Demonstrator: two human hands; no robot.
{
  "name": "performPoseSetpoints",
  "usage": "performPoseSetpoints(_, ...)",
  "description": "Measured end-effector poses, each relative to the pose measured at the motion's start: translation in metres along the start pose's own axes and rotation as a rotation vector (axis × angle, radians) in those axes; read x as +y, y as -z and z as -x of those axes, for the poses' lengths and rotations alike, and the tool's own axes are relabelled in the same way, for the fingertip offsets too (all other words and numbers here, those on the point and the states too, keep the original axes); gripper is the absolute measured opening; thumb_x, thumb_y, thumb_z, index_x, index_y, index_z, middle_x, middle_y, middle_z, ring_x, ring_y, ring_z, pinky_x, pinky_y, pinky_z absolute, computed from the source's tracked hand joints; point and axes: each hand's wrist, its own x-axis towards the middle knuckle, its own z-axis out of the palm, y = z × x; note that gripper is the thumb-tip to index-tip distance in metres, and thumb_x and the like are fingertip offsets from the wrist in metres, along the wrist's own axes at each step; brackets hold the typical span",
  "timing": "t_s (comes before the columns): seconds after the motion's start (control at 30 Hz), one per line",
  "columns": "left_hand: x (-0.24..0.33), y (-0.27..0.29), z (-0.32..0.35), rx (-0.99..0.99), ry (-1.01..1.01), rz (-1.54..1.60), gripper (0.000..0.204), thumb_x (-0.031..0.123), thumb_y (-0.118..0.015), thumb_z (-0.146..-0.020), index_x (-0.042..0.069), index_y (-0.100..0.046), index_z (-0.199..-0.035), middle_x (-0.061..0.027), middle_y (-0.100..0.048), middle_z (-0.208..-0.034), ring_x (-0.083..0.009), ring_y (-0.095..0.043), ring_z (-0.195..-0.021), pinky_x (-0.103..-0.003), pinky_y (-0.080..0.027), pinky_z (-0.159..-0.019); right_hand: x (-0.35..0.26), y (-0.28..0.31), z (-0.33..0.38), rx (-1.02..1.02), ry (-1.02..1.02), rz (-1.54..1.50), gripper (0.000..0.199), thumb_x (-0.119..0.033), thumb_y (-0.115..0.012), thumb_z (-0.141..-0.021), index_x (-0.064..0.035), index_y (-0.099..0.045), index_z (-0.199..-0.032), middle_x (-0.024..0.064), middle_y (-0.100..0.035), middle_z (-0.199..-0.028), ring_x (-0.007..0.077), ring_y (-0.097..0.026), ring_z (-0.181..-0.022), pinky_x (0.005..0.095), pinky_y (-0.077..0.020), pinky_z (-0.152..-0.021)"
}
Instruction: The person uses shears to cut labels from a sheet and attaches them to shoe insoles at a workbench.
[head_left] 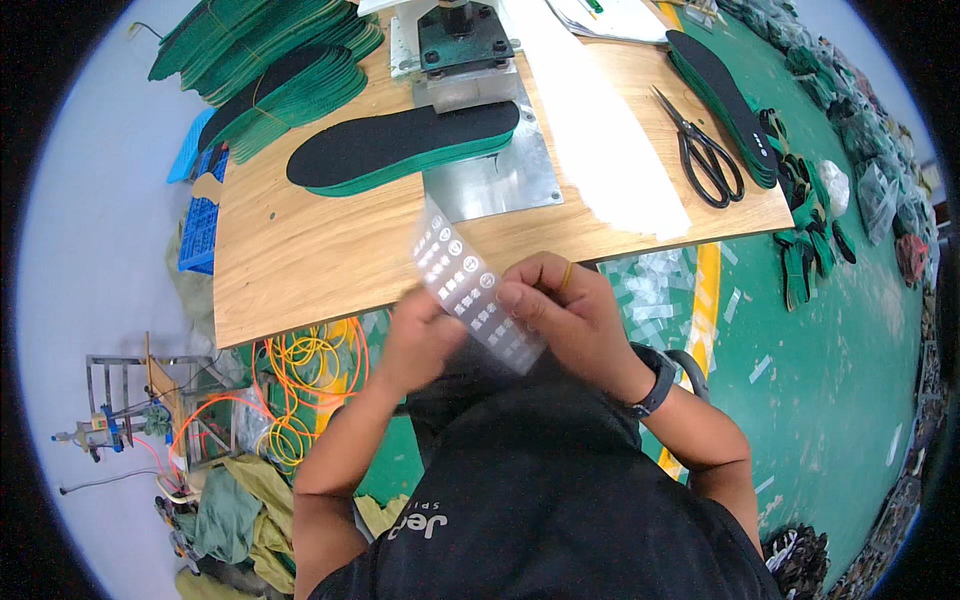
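Observation:
My right hand [565, 310] is closed, pinching a clear strip of white printed labels [462, 272] between thumb and fingers at its right edge. The strip slants in front of the table's near edge. At its left edge is my left hand [420, 340], blurred, with the fingers curled; what they grip, if anything, is hidden. Beyond the hands, a small stack of black-topped green insoles [400, 145] lies partly on a metal plate [500, 185], its far edge beside the block of a press [465, 45].
Bundled insoles [270, 50] fill the wooden table's [300, 260] far left. On the right lie a white sheet [610, 140], black-handled scissors [708, 165] and more insoles [722, 105]. Below left are a blue crate [200, 225] and coiled hoses [290, 390]. Clear scraps [650, 290] litter the green floor.

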Motion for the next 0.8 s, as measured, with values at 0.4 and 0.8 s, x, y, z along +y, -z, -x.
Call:
performPoseSetpoints(0.4, 0.034, 0.031, -0.049, 0.007, -0.045, -0.151, 0.023, 0.017, -0.053, -0.092, 0.0, -0.068, -0.09, -0.0027, -0.064, -0.077, -0.0096, -0.058, -0.071, -0.023, -0.047, -0.065, 0.008, -0.013, -0.041, -0.151, -0.009, 0.091, 0.026, -0.023, -0.06, -0.091, 0.0027, -0.063, -0.087, 0.0029, -0.057, -0.058, 0.0056, -0.051, -0.054, 0.024, -0.0404, -0.049)
performPoseSetpoints(0.8, 0.034, 0.102, -0.174, -0.066, -0.399, -1.143, 0.085, 0.036, -0.077, -0.065, 0.004, -0.042, -0.135, -0.0187, -0.051, -0.129, -0.0337, -0.047, -0.121, -0.039, -0.038, -0.101, 0.01, -0.001, -0.067, 0.033, -0.047, -0.202, 0.019, -0.017, -0.056, -0.092, -0.0023, -0.059, -0.08, -0.0025, -0.056, -0.068, 0.0026, -0.048, -0.057, 0.0183, -0.0379, -0.051)
